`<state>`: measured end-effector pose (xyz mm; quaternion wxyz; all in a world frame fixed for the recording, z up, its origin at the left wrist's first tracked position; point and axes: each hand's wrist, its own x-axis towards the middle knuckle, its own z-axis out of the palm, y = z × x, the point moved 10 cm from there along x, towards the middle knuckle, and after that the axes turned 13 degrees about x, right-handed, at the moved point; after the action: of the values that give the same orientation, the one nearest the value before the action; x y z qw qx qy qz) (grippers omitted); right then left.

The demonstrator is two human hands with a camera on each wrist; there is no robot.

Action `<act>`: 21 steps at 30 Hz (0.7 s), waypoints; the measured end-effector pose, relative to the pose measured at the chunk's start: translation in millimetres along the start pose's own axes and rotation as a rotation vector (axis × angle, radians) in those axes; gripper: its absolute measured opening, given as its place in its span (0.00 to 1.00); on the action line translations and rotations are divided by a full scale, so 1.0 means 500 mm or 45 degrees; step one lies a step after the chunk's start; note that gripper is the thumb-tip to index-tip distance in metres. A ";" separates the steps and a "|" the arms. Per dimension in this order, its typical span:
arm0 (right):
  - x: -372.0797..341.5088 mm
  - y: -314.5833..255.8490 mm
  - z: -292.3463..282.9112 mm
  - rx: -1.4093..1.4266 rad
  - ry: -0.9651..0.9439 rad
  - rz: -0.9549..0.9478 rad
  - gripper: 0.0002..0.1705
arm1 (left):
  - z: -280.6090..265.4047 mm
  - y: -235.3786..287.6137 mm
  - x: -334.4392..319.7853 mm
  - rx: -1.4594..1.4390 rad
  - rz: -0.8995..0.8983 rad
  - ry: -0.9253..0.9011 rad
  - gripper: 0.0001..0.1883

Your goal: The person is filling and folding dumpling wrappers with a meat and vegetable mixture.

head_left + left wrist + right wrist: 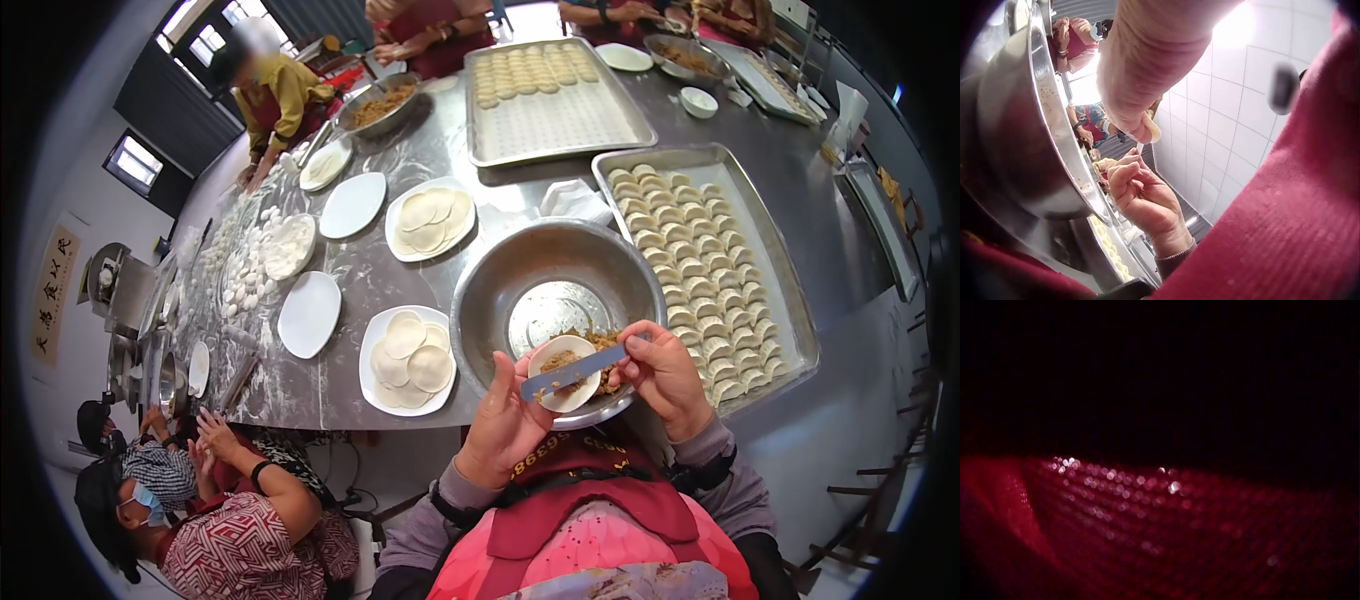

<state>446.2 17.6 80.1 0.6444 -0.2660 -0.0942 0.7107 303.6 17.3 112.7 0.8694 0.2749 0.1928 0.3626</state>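
My left hand holds a round dumpling wrapper over the near side of a large steel bowl. Brown filling lies in the wrapper. Between its fingers and thumb my right hand grips a flat metal spatula, whose blade crosses over the wrapper. More filling sits in the bowl beneath the hands. In the left wrist view the wrapper's edge shows at the left fingers, with the right hand just below. Dark red cloth fills the lit part of the right wrist view.
Right of the bowl stands a tray with rows of folded dumplings; another tray lies farther back. Plates of wrappers and bare white plates stand left. Floured dough pieces cover the far left. Other people surround the steel table.
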 end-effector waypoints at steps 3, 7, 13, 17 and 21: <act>0.001 -0.007 -0.007 -0.089 0.042 -0.033 0.04 | 0.001 0.002 -0.002 -0.002 -0.003 -0.014 0.40; -0.005 -0.021 -0.021 -0.168 0.107 -0.101 0.05 | -0.014 0.004 -0.009 -0.002 0.015 0.035 0.40; -0.024 -0.081 -0.068 -0.208 0.209 -0.281 0.05 | -0.045 0.026 -0.024 -0.002 0.111 0.127 0.38; -0.056 -0.150 -0.116 -0.277 0.232 -0.438 0.05 | -0.090 0.057 -0.042 -0.024 0.220 0.252 0.36; -0.128 -0.211 -0.069 -0.789 0.297 -0.777 0.05 | -0.116 0.076 -0.059 0.033 0.256 0.312 0.36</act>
<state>556.5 -35.6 117.9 0.7209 -0.4848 -0.3033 0.3916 233.0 37.5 95.3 0.7951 0.2577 0.2735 0.4760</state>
